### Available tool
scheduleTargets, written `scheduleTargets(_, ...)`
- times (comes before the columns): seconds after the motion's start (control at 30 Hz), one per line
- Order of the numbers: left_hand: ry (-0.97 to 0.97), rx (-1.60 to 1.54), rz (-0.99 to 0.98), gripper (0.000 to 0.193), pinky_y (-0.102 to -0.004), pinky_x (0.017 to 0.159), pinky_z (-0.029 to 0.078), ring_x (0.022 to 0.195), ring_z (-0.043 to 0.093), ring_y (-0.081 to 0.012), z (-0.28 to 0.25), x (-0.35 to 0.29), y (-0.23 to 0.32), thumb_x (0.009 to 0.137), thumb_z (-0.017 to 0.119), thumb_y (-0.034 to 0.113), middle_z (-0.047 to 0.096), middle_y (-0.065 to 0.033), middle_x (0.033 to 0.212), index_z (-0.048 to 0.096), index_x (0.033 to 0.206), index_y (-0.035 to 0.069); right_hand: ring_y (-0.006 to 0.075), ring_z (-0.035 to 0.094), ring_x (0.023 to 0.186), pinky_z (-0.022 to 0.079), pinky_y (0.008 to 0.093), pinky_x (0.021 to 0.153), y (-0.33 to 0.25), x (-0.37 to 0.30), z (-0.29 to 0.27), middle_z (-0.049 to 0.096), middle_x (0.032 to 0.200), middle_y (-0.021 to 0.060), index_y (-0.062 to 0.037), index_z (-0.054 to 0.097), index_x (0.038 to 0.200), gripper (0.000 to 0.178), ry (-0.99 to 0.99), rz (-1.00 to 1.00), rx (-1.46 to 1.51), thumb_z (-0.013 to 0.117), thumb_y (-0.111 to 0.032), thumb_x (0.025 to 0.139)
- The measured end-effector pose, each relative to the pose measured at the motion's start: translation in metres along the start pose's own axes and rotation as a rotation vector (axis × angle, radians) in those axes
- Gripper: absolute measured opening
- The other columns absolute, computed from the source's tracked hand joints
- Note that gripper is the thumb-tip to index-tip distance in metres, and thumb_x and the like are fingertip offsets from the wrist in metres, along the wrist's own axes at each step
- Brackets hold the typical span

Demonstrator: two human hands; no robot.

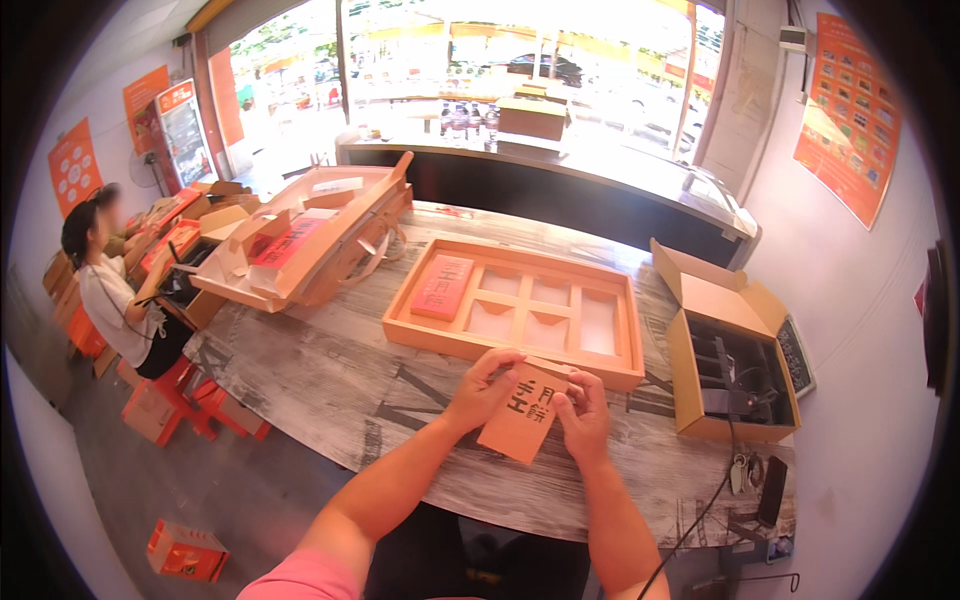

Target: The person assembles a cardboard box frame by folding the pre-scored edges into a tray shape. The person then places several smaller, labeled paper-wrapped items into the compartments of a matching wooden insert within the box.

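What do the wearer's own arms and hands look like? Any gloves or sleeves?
The left hand and right hand are ungloved, with no watch or bracelet showing. Both forearms are bare. A plain pink sleeve shows on the left arm, ending near the elbow; whether the right one matches is unclear at the picture's lower edge.

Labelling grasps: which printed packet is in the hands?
The tan packet, gripped by the left hand and right hand in front of the tray. The red packet lies in the tray; another red printed piece, farther left, is untouched.
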State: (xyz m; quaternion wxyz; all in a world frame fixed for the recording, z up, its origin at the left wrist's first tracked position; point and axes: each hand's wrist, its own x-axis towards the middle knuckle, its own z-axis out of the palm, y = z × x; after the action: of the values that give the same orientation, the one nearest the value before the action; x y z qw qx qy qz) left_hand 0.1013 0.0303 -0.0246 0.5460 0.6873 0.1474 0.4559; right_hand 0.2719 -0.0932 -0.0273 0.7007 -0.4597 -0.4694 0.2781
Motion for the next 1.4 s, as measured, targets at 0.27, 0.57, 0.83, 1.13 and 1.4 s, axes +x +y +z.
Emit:
scheduleTargets(0.27,-0.013,-0.144,-0.097,0.024,-0.0261,0.097,0.05,0.113,0.058,-0.0083,-0.003,-0.002,-0.004,0.108,0.056,0.006,0.061,-0.0012,0.127,0.061,0.131,0.005,0.0171,0.06,0.127,0.059,0.0253,0.087,-0.009,0.002,-0.001,0.059,0.142,0.0089,-0.0046,0.057,0.132,0.033,-0.028,0.004,-0.144,0.069,-0.006,0.101)
scheduleTargets(0.57,-0.009,-0.132,-0.094,0.021,-0.0281,0.099,0.051,0.119,0.058,-0.0119,-0.002,0.0,-0.004,0.104,0.06,0.006,0.061,-0.0045,0.134,0.063,0.126,0.005,0.0158,0.059,0.126,0.059,0.0262,0.09,-0.01,0.003,-0.004,0.061,0.139,0.008,-0.0032,0.059,0.131,0.032,-0.027,-0.007,-0.201,0.069,-0.006,0.101)
scheduleTargets(0.83,-0.047,-0.071,-0.035,0.019,-0.0279,0.099,0.051,0.121,0.057,-0.0121,-0.003,-0.001,-0.004,0.106,0.058,0.006,0.06,-0.0055,0.137,0.061,0.125,0.005,0.0162,0.06,0.123,0.059,0.0262,0.09,-0.01,0.002,-0.003,0.061,0.132,0.0057,-0.0018,0.062,0.13,0.031,-0.04,0.011,-0.158,0.069,-0.004,0.101)
scheduleTargets(1.13,-0.08,-0.161,-0.043,0.024,-0.0259,0.089,0.056,0.114,0.06,-0.0104,-0.003,-0.002,-0.009,0.104,0.064,0.007,0.057,-0.006,0.139,0.058,0.127,0.005,0.0138,0.062,0.117,0.058,0.024,0.084,-0.019,0.005,-0.002,0.061,0.128,0.0051,-0.0001,0.069,0.122,0.022,-0.04,-0.036,-0.224,0.069,-0.004,0.1)
scheduleTargets(1.4,-0.088,-0.136,-0.06,0.03,-0.0233,0.078,0.059,0.106,0.063,-0.0094,-0.001,-0.002,-0.004,0.1,0.071,0.005,0.058,-0.0073,0.137,0.057,0.126,0.006,0.0133,0.063,0.114,0.058,0.0238,0.082,-0.017,0.005,-0.004,0.061,0.128,0.0049,-0.0003,0.07,0.12,0.02,-0.053,-0.058,-0.27,0.069,-0.005,0.101)
